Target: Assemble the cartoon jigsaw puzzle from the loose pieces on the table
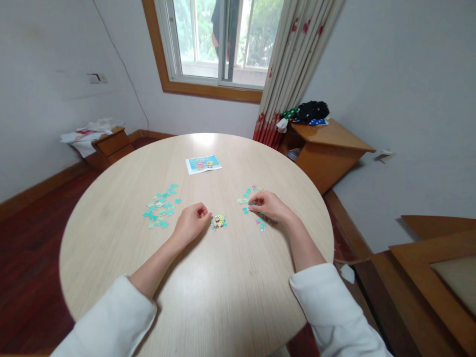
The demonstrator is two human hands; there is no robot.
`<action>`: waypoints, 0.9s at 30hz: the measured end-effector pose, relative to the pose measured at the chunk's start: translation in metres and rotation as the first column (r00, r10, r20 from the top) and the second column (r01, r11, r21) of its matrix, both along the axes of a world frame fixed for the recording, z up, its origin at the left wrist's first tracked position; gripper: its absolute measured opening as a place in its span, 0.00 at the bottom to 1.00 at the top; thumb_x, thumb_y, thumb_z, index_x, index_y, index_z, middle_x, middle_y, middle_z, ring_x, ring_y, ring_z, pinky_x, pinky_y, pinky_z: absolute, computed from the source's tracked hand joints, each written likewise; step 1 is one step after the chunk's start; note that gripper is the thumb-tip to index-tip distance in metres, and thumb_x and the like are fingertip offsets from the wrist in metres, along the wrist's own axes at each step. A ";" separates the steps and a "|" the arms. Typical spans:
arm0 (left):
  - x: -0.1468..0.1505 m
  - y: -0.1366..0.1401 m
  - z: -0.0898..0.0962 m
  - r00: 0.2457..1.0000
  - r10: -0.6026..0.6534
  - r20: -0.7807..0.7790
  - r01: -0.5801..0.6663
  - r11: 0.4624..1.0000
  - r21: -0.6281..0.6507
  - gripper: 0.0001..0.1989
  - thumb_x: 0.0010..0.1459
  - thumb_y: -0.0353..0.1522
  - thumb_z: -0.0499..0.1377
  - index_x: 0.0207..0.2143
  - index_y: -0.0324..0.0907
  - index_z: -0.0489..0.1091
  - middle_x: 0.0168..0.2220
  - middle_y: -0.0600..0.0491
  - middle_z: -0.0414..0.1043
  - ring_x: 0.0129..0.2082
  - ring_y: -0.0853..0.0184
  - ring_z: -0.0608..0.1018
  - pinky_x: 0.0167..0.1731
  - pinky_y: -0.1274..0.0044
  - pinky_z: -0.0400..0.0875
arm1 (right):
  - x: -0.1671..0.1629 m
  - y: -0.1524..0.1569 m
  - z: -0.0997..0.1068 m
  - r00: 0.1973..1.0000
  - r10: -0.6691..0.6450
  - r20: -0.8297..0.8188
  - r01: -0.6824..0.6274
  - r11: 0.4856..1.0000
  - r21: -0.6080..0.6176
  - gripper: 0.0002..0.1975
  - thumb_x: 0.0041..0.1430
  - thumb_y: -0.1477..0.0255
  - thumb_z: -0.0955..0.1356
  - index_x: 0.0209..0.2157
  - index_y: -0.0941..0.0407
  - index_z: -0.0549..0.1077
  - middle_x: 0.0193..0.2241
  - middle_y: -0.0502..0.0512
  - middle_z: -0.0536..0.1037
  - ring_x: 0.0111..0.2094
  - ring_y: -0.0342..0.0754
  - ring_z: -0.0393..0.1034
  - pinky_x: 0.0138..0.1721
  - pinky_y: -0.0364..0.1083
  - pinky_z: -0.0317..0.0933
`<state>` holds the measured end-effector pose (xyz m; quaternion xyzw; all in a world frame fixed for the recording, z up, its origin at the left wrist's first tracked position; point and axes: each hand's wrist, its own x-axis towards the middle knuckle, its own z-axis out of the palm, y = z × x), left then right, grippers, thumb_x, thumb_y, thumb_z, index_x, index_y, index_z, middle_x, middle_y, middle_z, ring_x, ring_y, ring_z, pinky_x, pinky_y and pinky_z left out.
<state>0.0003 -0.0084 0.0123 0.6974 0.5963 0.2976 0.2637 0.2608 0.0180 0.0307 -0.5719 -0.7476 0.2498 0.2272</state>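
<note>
A small joined section of jigsaw puzzle [218,221], with a yellow cartoon face and teal edges, lies on the round table [208,297]. At its left edge is my left hand [193,220], fingers curled and thumb against forefinger; whatever they hold is hidden. My right hand [270,206] is over the right-hand group of loose puzzle pieces [244,200], thumb and forefinger pinched at a piece. Part of that group is covered by the hand. Two or three joined-looking pieces [262,225] lie just below it.
Many teal and pale loose pieces [161,206] are spread on the left of the table. A printed reference picture [203,164] lies farther back. Beyond the table stand a wooden cabinet [330,136] with cloth on top, a curtain [293,59] and a window.
</note>
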 end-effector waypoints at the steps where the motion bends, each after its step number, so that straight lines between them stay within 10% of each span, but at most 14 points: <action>1: 0.000 0.000 0.001 1.000 0.004 0.002 -0.004 1.000 0.005 0.09 0.48 0.36 0.54 0.21 0.41 0.64 0.20 0.56 0.65 0.22 0.70 0.66 0.25 0.78 0.57 | 0.000 -0.001 0.000 1.000 0.003 0.000 -0.003 1.000 -0.010 0.06 0.46 0.73 0.69 0.29 0.59 0.76 0.25 0.52 0.73 0.27 0.43 0.64 0.30 0.43 0.58; 18: 0.001 -0.001 0.009 0.998 0.048 0.028 -0.048 0.999 0.020 0.02 0.45 0.30 0.54 0.22 0.41 0.64 0.20 0.56 0.66 0.22 0.70 0.67 0.25 0.78 0.59 | -0.003 0.000 -0.004 0.982 0.166 -0.085 -0.174 0.981 -0.090 0.04 0.47 0.75 0.68 0.26 0.58 0.77 0.26 0.53 0.75 0.30 0.44 0.67 0.35 0.44 0.60; 27: -0.001 0.000 0.006 0.997 0.080 0.012 -0.081 0.997 0.021 0.05 0.39 0.27 0.54 0.17 0.42 0.58 0.18 0.58 0.62 0.22 0.71 0.65 0.24 0.79 0.57 | 0.008 0.011 -0.006 0.930 -0.361 -0.064 0.367 0.907 0.207 0.11 0.53 0.74 0.63 0.34 0.58 0.78 0.32 0.56 0.78 0.32 0.45 0.68 0.38 0.44 0.60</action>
